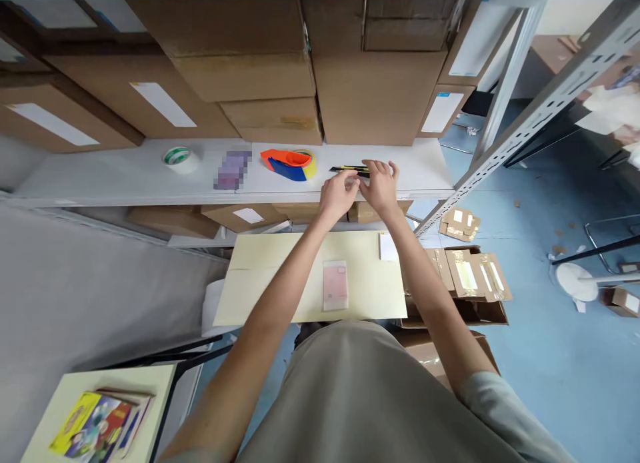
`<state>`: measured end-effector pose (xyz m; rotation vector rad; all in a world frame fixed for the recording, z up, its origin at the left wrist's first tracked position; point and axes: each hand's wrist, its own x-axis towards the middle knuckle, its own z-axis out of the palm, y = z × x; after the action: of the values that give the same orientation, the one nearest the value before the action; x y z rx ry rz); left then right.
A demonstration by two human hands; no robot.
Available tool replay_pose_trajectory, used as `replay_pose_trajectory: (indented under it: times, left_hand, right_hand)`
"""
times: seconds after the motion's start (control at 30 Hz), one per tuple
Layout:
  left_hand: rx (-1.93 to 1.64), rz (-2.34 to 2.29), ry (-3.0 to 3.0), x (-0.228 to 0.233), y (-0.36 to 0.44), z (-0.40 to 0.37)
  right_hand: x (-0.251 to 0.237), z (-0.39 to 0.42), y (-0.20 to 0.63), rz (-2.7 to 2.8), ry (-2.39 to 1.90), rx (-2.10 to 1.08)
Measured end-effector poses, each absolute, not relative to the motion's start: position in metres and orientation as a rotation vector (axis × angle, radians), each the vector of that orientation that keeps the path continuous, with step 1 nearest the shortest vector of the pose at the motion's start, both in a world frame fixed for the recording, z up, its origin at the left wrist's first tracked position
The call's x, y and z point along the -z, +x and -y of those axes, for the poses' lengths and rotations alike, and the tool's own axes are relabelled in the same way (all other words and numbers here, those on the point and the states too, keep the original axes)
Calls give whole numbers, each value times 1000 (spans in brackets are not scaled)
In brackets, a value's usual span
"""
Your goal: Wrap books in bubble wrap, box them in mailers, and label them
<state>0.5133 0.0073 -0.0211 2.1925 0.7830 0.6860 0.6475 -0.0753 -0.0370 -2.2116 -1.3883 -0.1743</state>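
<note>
At the front of the white shelf (235, 195), both my hands meet near a black and yellow utility knife (345, 168). My right hand (382, 188) is curled over the knife's right end, its little finger lifted away. Close beside it, my left hand (336, 198) has its fingers bent together just in front of the knife; what they pinch, if anything, is hidden. To the left of the knife lies an orange and blue tape dispenser (289, 164) with a yellow roll. Farther left are a blurred purple item (233, 170) and a tape roll (181, 160).
Cardboard boxes (370, 96) line the shelf's back. Below my arms, a cream table (280, 276) carries a pink packet (335, 285) and a white pad (388, 246). A perforated metal post (530, 110) rises at right, above open cartons (467, 276). Books (100, 426) lie lower left.
</note>
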Motion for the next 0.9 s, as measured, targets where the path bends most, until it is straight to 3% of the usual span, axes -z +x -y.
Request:
replay_pose_trajectory:
  times: [0.17, 0.4, 0.5, 0.7, 0.9]
  left_hand:
    - [-717, -867, 2282, 8, 512, -21]
    - [-709, -923, 2170, 37, 467, -27]
    - [-646, -932, 2118, 83, 447, -27]
    - [-161, -1199, 1956, 236, 355, 13]
    - [211, -1272, 1727, 321, 282, 85]
  right_hand:
    - [26, 32, 681, 1593, -2391, -129]
    - [31, 19, 690, 1664, -2478, -104]
    - [36, 31, 684, 1671, -2427, -34]
    - [84, 122, 628, 1573, -1971, 108]
    - [182, 226, 512, 1257, -2012, -471]
